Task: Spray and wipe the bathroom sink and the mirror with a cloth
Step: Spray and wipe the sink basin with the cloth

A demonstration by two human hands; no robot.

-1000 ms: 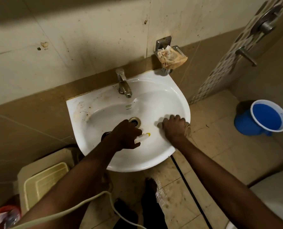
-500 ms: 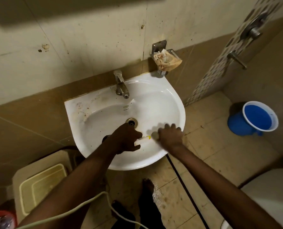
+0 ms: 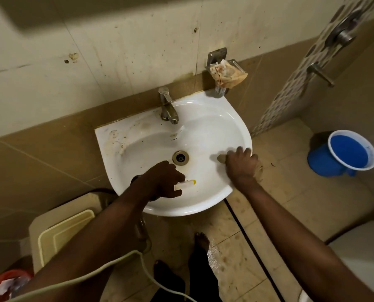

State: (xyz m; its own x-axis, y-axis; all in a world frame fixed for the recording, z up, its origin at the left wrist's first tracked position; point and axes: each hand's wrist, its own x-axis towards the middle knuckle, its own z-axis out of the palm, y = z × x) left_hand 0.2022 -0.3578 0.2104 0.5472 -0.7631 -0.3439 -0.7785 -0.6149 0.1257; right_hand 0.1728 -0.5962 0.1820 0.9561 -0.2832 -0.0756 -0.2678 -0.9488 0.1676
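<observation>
Head view: the sink [image 3: 203, 118] hangs below the faucet [image 3: 168, 107]. Toward the person from the drain [image 3: 181, 157], the left hand [image 3: 159, 182] grips a spray bottle [image 3: 185, 184], nozzle aimed across the basin — likely ready to wet it. Right of the drain, the right hand [image 3: 241, 165] presses a cloth [image 3: 221, 158] against the rim, fingers curled over it, seemingly to scrub.
</observation>
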